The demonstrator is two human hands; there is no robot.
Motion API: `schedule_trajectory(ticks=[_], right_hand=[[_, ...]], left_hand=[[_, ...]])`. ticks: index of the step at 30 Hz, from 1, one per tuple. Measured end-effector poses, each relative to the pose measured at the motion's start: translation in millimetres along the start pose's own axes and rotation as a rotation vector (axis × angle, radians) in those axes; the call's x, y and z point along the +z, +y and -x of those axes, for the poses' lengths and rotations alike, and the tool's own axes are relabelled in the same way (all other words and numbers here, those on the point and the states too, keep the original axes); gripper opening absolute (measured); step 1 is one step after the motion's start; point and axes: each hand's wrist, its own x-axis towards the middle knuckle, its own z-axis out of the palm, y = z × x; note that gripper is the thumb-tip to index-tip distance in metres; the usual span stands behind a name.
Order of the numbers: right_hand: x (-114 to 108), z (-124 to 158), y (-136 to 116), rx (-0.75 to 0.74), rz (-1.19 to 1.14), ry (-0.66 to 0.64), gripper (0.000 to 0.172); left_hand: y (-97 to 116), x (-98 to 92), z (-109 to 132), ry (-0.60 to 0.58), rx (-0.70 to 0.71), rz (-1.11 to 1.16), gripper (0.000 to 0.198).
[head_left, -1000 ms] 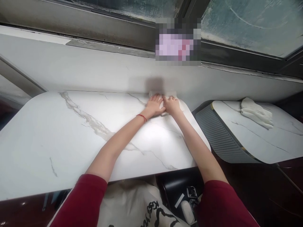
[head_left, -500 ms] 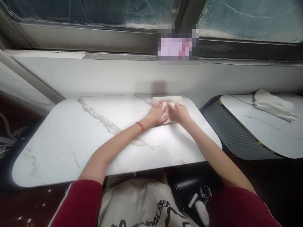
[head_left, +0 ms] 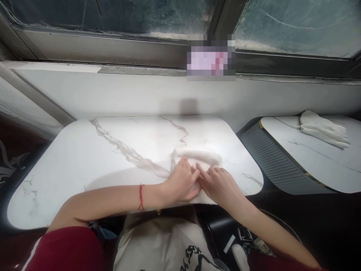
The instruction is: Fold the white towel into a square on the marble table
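A white folded cloth (head_left: 200,153) lies on the marble-patterned white tabletop (head_left: 84,158), right of its middle, with its far edge raised in a thick fold. Over the cloth's left part my left hand (head_left: 182,180) presses down, fingers bent onto it and thumb to the right; a red string bracelet (head_left: 141,197) circles this wrist. My right hand (head_left: 218,182) grips the cloth's right part, its index finger reaching toward the left hand and the others curled. The two hands nearly touch. Part of the cloth is hidden beneath them.
Another white cloth (head_left: 323,129) rests on a second marble-patterned table (head_left: 310,158) at the right, across a gap. Behind stands a white wall (head_left: 126,94) below a metal-framed window (head_left: 113,22). A white object (head_left: 239,256) and small items lie low at right.
Both hands have come from the tabletop's far edge toward me, and the cloth has slid along with them. My left elbow has swung outward to the left.
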Motion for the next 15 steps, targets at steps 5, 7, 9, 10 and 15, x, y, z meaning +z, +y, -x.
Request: schedule_trajectory(ticks=[5, 7, 9, 10, 15], right_hand=[[-18, -14, 10, -0.074, -0.117, -0.075, 0.048], [-22, -24, 19, -0.138, -0.177, -0.086, 0.05], [-23, -37, 26, -0.198, -0.201, -0.08, 0.055], [-24, -45, 28, -0.212, -0.196, -0.075, 0.057], [-29, -92, 29, -0.156, -0.14, -0.097, 0.063]], left_hand=[[-1, -5.6, -4, -0.033, -0.09, -0.014, 0.055], [-14, -4.0, -9, -0.073, -0.135, 0.021, 0.058], [-29, -0.7, -14, -0.097, -0.187, 0.043, 0.065], [-37, 1.5, -17, -0.097, -0.216, 0.051, 0.068], [-75, 16.7, -27, -0.087, -0.334, 0.095, 0.07]])
